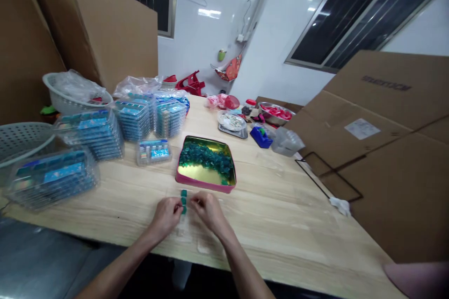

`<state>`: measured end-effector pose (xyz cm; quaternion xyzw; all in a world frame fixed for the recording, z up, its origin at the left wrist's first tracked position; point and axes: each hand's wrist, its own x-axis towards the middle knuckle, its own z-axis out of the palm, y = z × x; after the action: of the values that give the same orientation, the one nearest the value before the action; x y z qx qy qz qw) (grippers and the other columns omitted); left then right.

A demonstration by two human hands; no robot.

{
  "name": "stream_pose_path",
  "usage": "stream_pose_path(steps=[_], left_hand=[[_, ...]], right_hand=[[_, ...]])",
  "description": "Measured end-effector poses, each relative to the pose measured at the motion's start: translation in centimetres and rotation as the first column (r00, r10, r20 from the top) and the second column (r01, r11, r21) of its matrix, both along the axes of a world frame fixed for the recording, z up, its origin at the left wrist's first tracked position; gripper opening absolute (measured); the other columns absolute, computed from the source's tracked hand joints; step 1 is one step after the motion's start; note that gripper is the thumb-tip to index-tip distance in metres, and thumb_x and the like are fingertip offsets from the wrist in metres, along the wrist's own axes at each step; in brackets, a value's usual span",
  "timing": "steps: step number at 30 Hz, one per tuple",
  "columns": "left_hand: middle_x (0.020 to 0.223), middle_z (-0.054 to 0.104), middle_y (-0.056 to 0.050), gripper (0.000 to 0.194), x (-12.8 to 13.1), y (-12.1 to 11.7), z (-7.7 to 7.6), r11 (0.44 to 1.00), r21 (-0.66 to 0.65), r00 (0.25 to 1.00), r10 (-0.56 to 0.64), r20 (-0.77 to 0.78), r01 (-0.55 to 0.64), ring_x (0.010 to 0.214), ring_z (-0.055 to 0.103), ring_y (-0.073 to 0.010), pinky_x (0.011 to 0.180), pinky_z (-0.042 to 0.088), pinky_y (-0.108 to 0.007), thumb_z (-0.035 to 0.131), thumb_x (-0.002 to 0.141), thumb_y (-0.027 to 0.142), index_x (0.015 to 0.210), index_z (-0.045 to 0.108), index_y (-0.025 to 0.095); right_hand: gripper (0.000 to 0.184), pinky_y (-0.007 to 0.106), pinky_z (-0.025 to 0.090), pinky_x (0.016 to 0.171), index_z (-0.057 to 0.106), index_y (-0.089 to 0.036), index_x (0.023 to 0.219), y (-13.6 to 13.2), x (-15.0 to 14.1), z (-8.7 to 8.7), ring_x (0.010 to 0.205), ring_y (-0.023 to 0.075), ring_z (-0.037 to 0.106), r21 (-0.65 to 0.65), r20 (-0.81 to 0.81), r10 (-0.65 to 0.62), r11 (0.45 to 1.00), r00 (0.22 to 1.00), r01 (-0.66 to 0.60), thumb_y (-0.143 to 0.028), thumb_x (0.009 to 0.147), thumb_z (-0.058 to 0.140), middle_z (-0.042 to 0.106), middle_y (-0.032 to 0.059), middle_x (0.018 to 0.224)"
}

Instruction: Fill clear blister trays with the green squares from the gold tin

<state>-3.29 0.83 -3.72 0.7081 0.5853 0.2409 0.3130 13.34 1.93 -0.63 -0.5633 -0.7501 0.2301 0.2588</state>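
Both of my hands sit at the near side of the wooden table, with fingertips pinching in from either side on a short column of small green pieces [183,202]. My left hand [164,217] holds its side and my right hand [208,210] holds the other. A thin clear plastic sheet [184,231] seems to lie under them. Just beyond my fingers is an open tin tray with a pink rim [205,185]. A heap of teal-green translucent pieces [206,159] fills its middle.
Stacked clear blister packs with blue cards [133,119] stand at the left, beside white plastic baskets [75,93]. A small pack [153,152] lies next to the tin. Further back are a steel bowl [275,113] and a blue dispenser [261,137]. Large cardboard sheets [379,149] border the right.
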Motion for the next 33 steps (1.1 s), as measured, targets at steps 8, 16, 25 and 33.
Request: stream_pose_path(steps=[8,16,25,33], left_hand=[[0.058,0.057,0.0,0.023,-0.3,-0.2,-0.2,0.998,0.052,1.0,0.017,0.014,-0.018,0.055,0.05,-0.0129,0.056,0.029,-0.023,0.046,0.083,0.02,0.065,0.061,0.016],[0.06,0.057,0.001,0.017,-0.9,0.0,0.1,0.993,0.079,0.993,0.078,0.084,-0.085,0.056,0.051,-0.0124,0.056,0.033,-0.023,0.049,0.079,0.02,0.066,0.06,0.017],[0.073,0.06,-0.002,0.012,0.1,0.1,3.6,0.973,0.108,0.83,0.114,0.547,-0.205,0.067,0.055,-0.0129,0.06,0.041,-0.022,0.053,0.076,0.023,0.07,0.061,0.017],[0.071,0.064,-0.002,0.018,1.6,0.8,4.0,0.955,-0.274,0.444,0.199,0.874,0.111,0.065,0.054,-0.0105,0.062,0.038,-0.023,0.071,0.056,0.019,0.073,0.066,0.014]], right_hand=[[0.027,0.027,0.043,0.071,0.071,-0.013,0.09,8.7,7.4,2.9,0.09,0.0248,0.065,-0.046,0.65,-0.095,0.986,0.754,0.163,-0.003,0.072,0.054,0.071,0.0164,0.095],[0.024,0.03,0.043,0.068,0.069,-0.01,0.088,10.0,7.8,1.0,0.088,0.0287,0.065,-0.108,0.624,-0.054,0.982,0.78,0.154,-0.003,0.067,0.059,0.069,0.0198,0.096],[0.01,0.024,0.044,0.059,0.064,-0.016,0.077,7.0,6.5,3.9,0.063,0.0139,0.061,-0.189,-0.072,-0.011,0.982,0.997,-0.003,-0.024,0.072,0.062,0.066,0.0016,0.07],[0.023,0.023,0.043,0.056,0.062,-0.017,0.069,1.8,0.9,2.2,0.055,0.0104,0.054,-0.367,-0.804,-0.069,0.839,0.59,-0.402,-0.027,0.057,0.079,0.062,-0.0018,0.062]])
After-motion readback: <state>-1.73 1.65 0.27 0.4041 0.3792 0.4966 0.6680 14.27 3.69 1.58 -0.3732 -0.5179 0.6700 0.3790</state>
